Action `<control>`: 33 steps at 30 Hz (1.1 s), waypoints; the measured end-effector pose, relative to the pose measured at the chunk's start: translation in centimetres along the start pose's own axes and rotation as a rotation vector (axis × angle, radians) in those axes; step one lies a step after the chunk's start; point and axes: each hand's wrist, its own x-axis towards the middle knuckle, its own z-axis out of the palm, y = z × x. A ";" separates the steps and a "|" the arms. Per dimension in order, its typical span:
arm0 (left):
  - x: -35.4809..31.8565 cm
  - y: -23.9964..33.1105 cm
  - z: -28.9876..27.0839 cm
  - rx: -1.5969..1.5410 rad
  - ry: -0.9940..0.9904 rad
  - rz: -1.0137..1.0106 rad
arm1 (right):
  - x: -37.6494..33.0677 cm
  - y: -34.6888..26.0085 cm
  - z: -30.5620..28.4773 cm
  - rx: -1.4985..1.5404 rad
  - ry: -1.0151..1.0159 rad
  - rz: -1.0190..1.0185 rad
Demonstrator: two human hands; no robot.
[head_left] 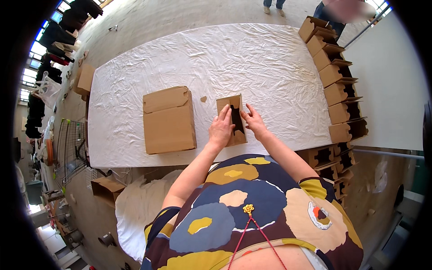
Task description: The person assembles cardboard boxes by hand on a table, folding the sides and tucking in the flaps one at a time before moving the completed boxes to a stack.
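Observation:
In front of me on the table stands a small brown cardboard box (238, 136) with its top uncovered and a dark inside. My left hand (220, 128) lies along its left side, fingers stretched out toward the far end and the thumb near the opening. My right hand (254, 121) touches the right wall with its fingertips, the fingers a little apart. To the left lies a larger, closed cardboard box (168, 128) with a folded flap at its far end. A small scrap of cardboard (204, 99) rests between the two boxes.
A wrinkled white cloth (135, 63) covers the table. Several open cardboard boxes (335, 94) line its right edge, beside a large white panel (391, 85). A wire rack (69, 148) and another open box (107, 190) are at left. People stand beyond the far edge.

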 end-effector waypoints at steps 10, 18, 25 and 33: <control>2.8 -2.4 0.3 -0.182 0.018 0.146 | -1.5 1.3 1.6 -0.570 0.194 -0.416; 8.6 -1.7 -2.0 -0.084 0.002 0.317 | -6.8 3.7 0.7 -0.499 0.295 -0.412; 11.7 -3.5 -2.5 -0.148 -0.295 0.380 | -6.6 2.4 -1.3 -0.443 0.335 -0.437; 8.4 -4.4 -1.0 -0.293 0.007 0.313 | -5.4 6.9 -2.4 -0.473 0.447 -0.361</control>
